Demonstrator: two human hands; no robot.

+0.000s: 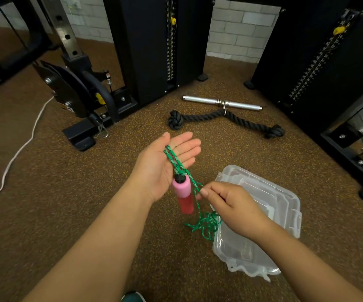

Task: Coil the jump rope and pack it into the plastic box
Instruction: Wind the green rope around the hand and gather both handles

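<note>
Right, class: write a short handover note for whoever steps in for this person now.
Left hand: open, palm up, green rope looped over it, pink handle hanging below.
Right hand: fingers pinch the rope beside the handle.
Loose rope trails down to the clear box on the floor.
Done: first loops.
Left: coil the remainder, pack it in the box.

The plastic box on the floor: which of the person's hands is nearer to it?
Right. The right hand hovers directly above the plastic box, pinching the green rope. The left hand is held open, palm up, off to the box's left.
</note>
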